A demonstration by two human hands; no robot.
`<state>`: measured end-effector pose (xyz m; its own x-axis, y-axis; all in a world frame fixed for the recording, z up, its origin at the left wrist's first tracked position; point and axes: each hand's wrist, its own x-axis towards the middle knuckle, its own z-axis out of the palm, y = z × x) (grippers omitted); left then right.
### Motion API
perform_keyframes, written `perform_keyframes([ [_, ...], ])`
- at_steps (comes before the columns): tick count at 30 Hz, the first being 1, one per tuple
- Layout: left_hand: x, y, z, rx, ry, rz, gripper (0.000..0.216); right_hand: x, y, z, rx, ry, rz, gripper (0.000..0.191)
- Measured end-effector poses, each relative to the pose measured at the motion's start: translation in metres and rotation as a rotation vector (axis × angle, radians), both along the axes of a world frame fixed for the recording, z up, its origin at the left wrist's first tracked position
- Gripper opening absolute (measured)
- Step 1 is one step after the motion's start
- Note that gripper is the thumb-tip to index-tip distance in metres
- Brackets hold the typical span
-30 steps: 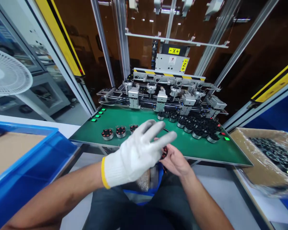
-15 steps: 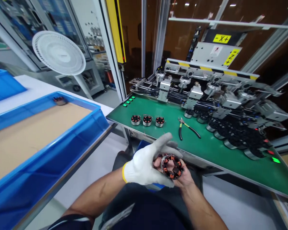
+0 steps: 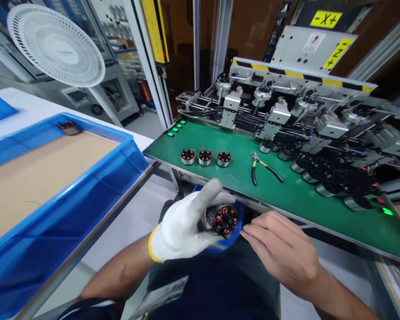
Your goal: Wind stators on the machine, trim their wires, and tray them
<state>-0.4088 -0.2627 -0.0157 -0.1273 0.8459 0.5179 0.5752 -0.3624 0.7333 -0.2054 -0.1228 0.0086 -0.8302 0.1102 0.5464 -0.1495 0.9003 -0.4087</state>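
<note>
My left hand [image 3: 186, 220], in a white knit glove with a yellow cuff, grips a motor stator [image 3: 225, 220] with copper windings. The stator's wound face is tilted toward the right, above my lap. My bare right hand [image 3: 282, 244] is closed just right of it, thumb and forefinger pinched on a thin wire end [image 3: 239, 228] running from the stator. On the green bench top stand three wound stators [image 3: 205, 157] in a row. To their right lie diagonal cutters [image 3: 266, 169] with black and yellow handles, jaws pointing away.
A blue tray [image 3: 133, 149] lined with cardboard stands left, one stator [image 3: 69, 128] in its far corner. Several stators [image 3: 326, 186] line the right of the green bench [image 3: 240, 186], below the winding machine [image 3: 270, 106]. A blue bin [image 3: 239, 218] sits under the bench edge. A white fan [image 3: 58, 46] stands behind.
My right hand has let go of the stator's body and moved right, now pinching a wire end. My left hand has turned the stator and shifted slightly left. The camera view has tilted down.
</note>
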Motion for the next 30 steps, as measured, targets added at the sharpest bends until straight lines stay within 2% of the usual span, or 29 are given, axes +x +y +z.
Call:
perform_keyframes([
  [6, -0.003, -0.007, 0.000, 0.023, 0.051, 0.078, 0.096, -0.009, -0.002, -0.003, 0.110, 0.114, -0.003, 0.016],
  [12, -0.003, -0.009, -0.002, 0.081, 0.229, 0.106, 0.096, -0.034, -0.017, -0.003, 0.199, 0.231, -0.031, 0.012],
  [15, -0.009, -0.012, -0.009, 0.068, 0.233, 0.138, 0.096, -0.027, -0.015, -0.001, 0.274, 0.287, -0.097, 0.016],
  [17, -0.014, -0.014, -0.016, 0.029, 0.130, 0.223, 0.100, -0.015, -0.012, -0.001, 0.278, 0.329, -0.227, 0.023],
  [20, -0.019, -0.017, -0.024, 0.030, -0.216, 0.398, 0.110, -0.002, -0.001, -0.008, 0.168, 0.370, -0.412, 0.028],
  [22, -0.020, -0.015, -0.025, 0.088, -0.403, 0.445, 0.113, -0.005, 0.015, -0.021, 0.036, 0.324, -0.407, 0.021],
  [25, -0.020, -0.011, -0.023, 0.153, -0.489, 0.425, 0.112, -0.027, 0.054, -0.049, -0.098, 0.153, -0.382, 0.010],
  [27, -0.021, -0.010, -0.021, 0.170, -0.493, 0.416, 0.111, -0.046, 0.084, -0.069, -0.099, -0.013, -0.529, 0.042],
  [29, -0.023, -0.010, -0.018, 0.184, -0.484, 0.407, 0.110, -0.062, 0.106, -0.086, -0.088, -0.290, -0.741, 0.081],
  [30, -0.023, -0.011, -0.017, 0.189, -0.479, 0.402, 0.109, -0.068, 0.113, -0.092, -0.095, -0.445, -0.835, 0.094],
])
